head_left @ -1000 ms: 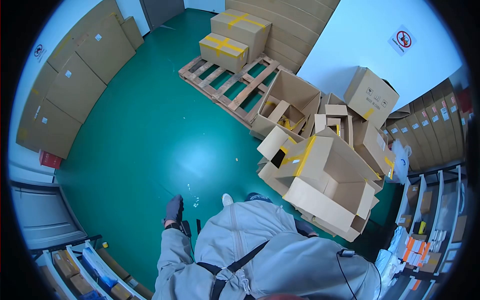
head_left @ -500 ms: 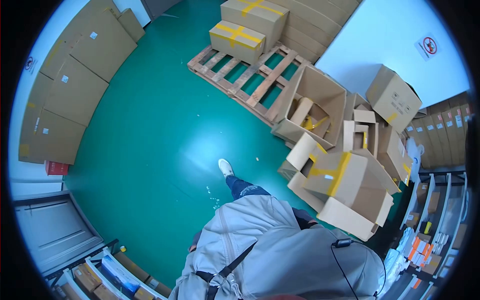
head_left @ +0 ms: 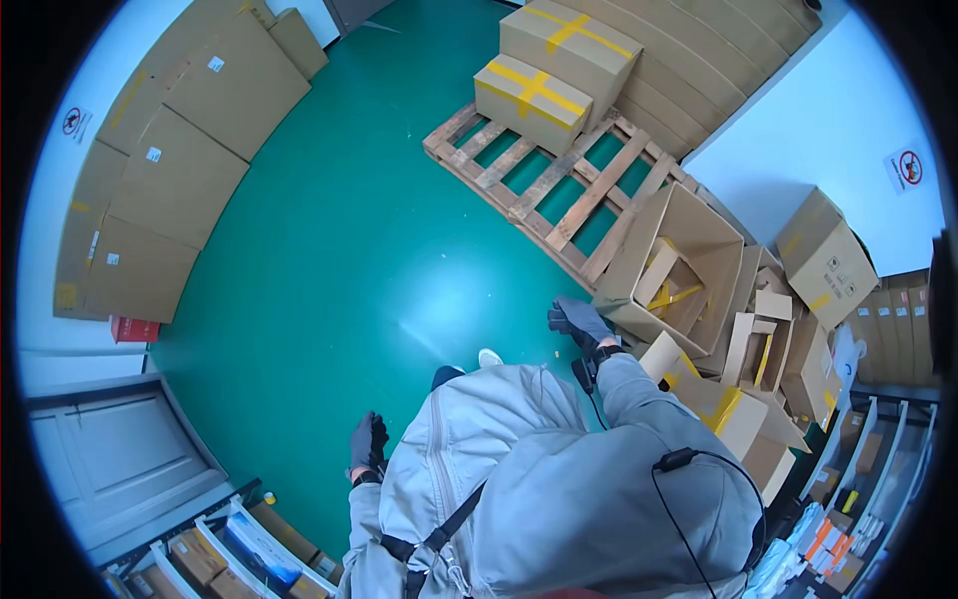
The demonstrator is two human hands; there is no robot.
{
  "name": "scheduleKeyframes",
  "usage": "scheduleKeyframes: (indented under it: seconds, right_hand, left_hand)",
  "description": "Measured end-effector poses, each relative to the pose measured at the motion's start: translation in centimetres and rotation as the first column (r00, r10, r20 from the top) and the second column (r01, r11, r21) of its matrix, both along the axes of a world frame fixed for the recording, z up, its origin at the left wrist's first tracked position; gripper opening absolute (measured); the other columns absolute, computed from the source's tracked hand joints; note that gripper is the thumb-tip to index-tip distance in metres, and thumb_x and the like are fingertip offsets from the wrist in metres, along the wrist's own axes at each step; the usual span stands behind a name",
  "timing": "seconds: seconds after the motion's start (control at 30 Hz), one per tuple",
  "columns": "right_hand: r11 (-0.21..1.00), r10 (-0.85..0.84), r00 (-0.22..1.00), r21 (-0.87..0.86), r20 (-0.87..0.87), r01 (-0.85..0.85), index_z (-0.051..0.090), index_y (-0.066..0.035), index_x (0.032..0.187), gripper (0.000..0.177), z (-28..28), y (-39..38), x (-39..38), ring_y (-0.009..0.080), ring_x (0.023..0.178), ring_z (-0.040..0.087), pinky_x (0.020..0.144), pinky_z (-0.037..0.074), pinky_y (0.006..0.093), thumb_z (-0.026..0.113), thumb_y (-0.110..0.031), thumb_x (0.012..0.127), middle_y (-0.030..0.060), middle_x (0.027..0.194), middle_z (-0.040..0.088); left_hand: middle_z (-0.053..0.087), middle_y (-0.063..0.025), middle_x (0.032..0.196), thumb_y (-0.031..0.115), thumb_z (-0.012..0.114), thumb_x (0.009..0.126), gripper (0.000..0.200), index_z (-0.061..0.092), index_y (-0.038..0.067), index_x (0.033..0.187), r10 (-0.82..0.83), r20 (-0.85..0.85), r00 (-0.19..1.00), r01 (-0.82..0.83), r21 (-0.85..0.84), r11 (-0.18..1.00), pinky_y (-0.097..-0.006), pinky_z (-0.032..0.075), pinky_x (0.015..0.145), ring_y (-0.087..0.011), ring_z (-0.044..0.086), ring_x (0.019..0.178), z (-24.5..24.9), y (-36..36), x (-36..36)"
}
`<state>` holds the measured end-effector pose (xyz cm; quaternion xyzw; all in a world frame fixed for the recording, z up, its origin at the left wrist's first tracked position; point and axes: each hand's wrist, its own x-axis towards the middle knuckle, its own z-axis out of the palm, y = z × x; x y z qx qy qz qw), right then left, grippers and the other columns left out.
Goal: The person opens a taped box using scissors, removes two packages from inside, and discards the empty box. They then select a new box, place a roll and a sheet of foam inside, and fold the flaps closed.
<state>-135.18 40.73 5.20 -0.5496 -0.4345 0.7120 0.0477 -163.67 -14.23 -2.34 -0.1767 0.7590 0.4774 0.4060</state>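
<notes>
My right hand (head_left: 579,321), in a dark grey glove, reaches forward over the floor, its fingers loosely apart with nothing in them. Nearest to it is a large open cardboard box (head_left: 624,270) with yellow tape and smaller cardboard pieces inside; the hand overlaps the floor just left of its lower corner. My left hand (head_left: 368,444), gloved the same, hangs low at my left side above the green floor (head_left: 299,299). Its fingers are partly spread and hold nothing. Both wrists wear dark bands, and a cable runs from the small black device at the right one.
A wooden pallet (head_left: 544,205) ahead carries two taped boxes (head_left: 534,105). Opened cartons (head_left: 738,419) are heaped on my right, by shelves (head_left: 858,479). Tall cardboard boxes (head_left: 180,170) line the left wall. Another shelf (head_left: 210,539) and a grey door (head_left: 110,459) stand at lower left.
Both hands have swung out from beside my body into view, the right one forward. The pallet and boxes have shifted right and down in view. The stepping foot now shows less.
</notes>
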Motion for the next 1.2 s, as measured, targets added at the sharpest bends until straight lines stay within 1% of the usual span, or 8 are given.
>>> scheduleKeyframes:
  seconds: [0.17, 0.43, 0.6, 0.73, 0.8, 0.87, 0.97, 1.2]
  right_hand:
    - [0.995, -0.080, 0.996, -0.059, -0.031, 0.079, 0.064, -0.010, 0.090, 0.035, -4.1, 2.3, -2.5, 0.0154, 0.067, 0.062, 0.063, 0.051, 0.0330, 0.054, -0.036, 0.111, 0.0029, 0.084, 0.067]
    - [0.775, 0.306, 0.727, 0.283, 0.615, -0.565, 0.064, -0.003, 0.108, 0.027, -10.2, -6.1, 6.7, 0.0283, 0.059, 0.066, 0.059, 0.055, 0.0450, 0.061, -0.030, 0.105, 0.0125, 0.080, 0.069]
    - [0.917, -0.221, 0.877, 0.398, 0.426, 0.038, 0.065, -0.003, 0.123, 0.038, -11.6, -12.2, 1.2, 0.0357, 0.074, 0.074, 0.069, 0.059, 0.0491, 0.070, -0.030, 0.096, 0.0210, 0.096, 0.076]
    - [0.971, 0.002, 0.777, 0.186, 0.629, -0.152, 0.059, -0.006, 0.147, 0.060, -4.1, -8.3, -9.7, 0.0442, 0.121, 0.066, 0.102, 0.054, 0.0523, 0.068, -0.028, 0.092, 0.0254, 0.133, 0.070]
    - [0.788, -0.240, 0.871, 0.610, 0.429, -0.083, 0.069, -0.004, 0.129, 0.045, -7.5, -8.1, -12.7, 0.0392, 0.087, 0.073, 0.080, 0.057, 0.0501, 0.066, -0.037, 0.099, 0.0184, 0.095, 0.077]
    - [0.888, -0.458, 0.835, 0.192, 0.303, 0.418, 0.074, -0.005, 0.103, 0.039, -1.5, -4.4, -16.6, 0.0293, 0.074, 0.069, 0.067, 0.052, 0.0415, 0.062, -0.043, 0.103, 0.0134, 0.087, 0.074]
    - [0.721, -0.691, 0.693, 0.122, 0.207, 0.682, 0.075, -0.006, 0.094, 0.045, -1.0, -3.4, -19.4, 0.0243, 0.070, 0.068, 0.065, 0.050, 0.0403, 0.061, -0.048, 0.104, 0.0115, 0.085, 0.074]
    - [0.685, -0.691, 0.558, 0.172, 0.459, 0.708, 0.074, -0.009, 0.064, 0.066, -5.4, -8.7, -20.8, 0.0239, 0.064, 0.068, 0.065, 0.051, 0.0427, 0.056, -0.061, 0.102, 0.0071, 0.065, 0.072]
  left_hand:
    - [0.071, -0.0115, 0.092, 0.038, 0.058, 0.106, 0.035, 0.067, 0.004, 0.106, -0.137, -0.847, 0.514, 0.758, 0.373, 0.535, -0.0467, 0.051, 0.066, -0.0269, 0.065, 0.072, -8.2, 2.3, -5.1]
    - [0.068, -0.0088, 0.088, 0.040, 0.057, 0.107, 0.036, 0.067, 0.006, 0.104, -0.587, -0.757, 0.288, 0.825, -0.115, 0.553, -0.0451, 0.050, 0.064, -0.0237, 0.062, 0.070, -0.3, 5.3, -21.4]
    - [0.066, -0.0069, 0.085, 0.041, 0.056, 0.107, 0.037, 0.067, 0.007, 0.102, -0.809, -0.588, -0.031, 0.843, -0.450, 0.295, -0.0440, 0.048, 0.063, -0.0214, 0.060, 0.068, 2.2, 12.2, -40.5]
    - [0.064, -0.0054, 0.083, 0.042, 0.056, 0.107, 0.037, 0.068, 0.008, 0.101, -0.740, -0.455, -0.495, 0.780, -0.608, -0.149, -0.0431, 0.048, 0.062, -0.0196, 0.058, 0.067, -1.3, 33.3, -53.8]
    - [0.064, -0.0046, 0.082, 0.043, 0.055, 0.107, 0.037, 0.068, 0.008, 0.101, -0.638, -0.381, -0.670, 0.669, -0.683, -0.294, -0.0426, 0.047, 0.061, -0.0186, 0.057, 0.066, -2.4, 41.9, -56.9]
    - [0.063, -0.0042, 0.081, 0.043, 0.055, 0.107, 0.038, 0.068, 0.009, 0.100, -0.541, -0.350, -0.765, 0.584, -0.731, -0.353, -0.0424, 0.047, 0.061, -0.0182, 0.057, 0.066, -6.5, 49.4, -61.1]
    - [0.059, -0.0036, 0.076, 0.045, 0.057, 0.106, 0.036, 0.067, 0.012, 0.095, -0.781, 0.369, 0.504, 0.813, 0.104, 0.573, -0.0394, 0.044, 0.060, -0.0179, 0.053, 0.063, 0.8, 60.0, -60.8]
    - [0.067, -0.0032, 0.083, 0.046, 0.063, 0.104, 0.037, 0.072, 0.010, 0.107, -0.937, 0.136, 0.322, 0.944, 0.031, 0.329, -0.0368, 0.048, 0.066, -0.0194, 0.061, 0.070, 2.7, 72.9, -52.3]
